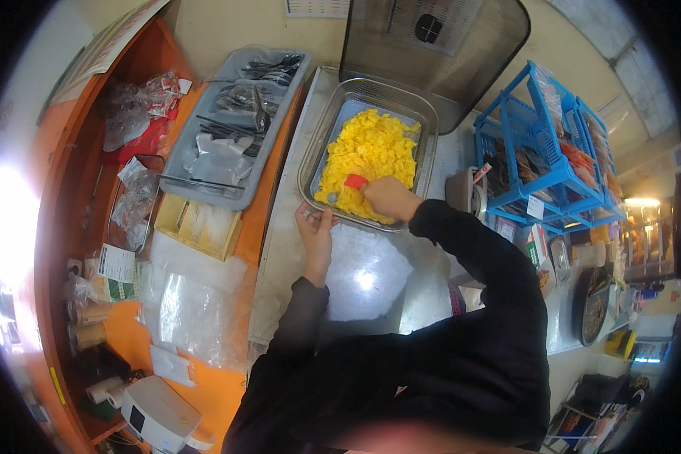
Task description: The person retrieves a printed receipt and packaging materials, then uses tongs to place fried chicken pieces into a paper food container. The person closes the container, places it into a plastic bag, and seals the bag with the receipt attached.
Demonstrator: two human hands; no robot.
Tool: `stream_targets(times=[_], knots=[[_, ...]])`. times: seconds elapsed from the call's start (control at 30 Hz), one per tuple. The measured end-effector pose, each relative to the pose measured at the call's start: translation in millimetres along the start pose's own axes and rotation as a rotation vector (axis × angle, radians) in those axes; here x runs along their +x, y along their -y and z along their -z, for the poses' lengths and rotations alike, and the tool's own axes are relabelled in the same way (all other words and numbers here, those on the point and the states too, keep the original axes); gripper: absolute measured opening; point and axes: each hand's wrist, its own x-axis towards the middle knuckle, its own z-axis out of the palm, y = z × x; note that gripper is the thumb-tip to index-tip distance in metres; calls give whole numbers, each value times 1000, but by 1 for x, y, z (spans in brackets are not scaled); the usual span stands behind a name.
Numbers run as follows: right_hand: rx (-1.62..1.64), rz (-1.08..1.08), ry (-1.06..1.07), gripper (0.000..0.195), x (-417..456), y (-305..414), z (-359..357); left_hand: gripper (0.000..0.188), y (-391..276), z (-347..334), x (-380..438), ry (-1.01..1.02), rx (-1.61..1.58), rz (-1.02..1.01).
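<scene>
A wire-mesh metal basket (pixel 433 122) stands on the metal counter, with a blue-grey perforated liner (pixel 349 109) inside it. Heaped in it is a yellow crumbly food (pixel 374 144) that looks like scrambled egg. My right hand (pixel 390 197) is closed on a red tool (pixel 356 181), perhaps a scoop or scraper, whose lower part is hidden among the yellow pieces. At the basket's near left corner my left hand (pixel 316 227) holds the rim between thumb and fingers.
A grey divided bin (pixel 173 181) of wrapped black cutlery and a yellow box (pixel 230 244) stand left, above plastic bags (pixel 196 318). A mesh screen (pixel 454 74) leans behind the basket. Blue plastic racks (pixel 511 142) stand right, near a dark round pan (pixel 593 309). A white device (pixel 162 411) sits lower left.
</scene>
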Motion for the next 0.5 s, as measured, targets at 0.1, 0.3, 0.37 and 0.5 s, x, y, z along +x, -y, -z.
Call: stream_targets(times=[0.1, 0.3, 0.37, 0.5], knots=[[-27, 105, 17, 13, -2, 11, 16, 53, -3, 2, -1, -12, -9, 33], [-203, 175, -126, 11, -11, 33, 17, 55, -9, 2, -4, -10, -46, 63], [-286, 163, -42, 11, -18, 44, 22, 56, -10, 1, -4, -21, -51, 54], [-201, 241, 35, 10, -24, 46, 25, 55, -9, -1, -3, -33, -58, 62]])
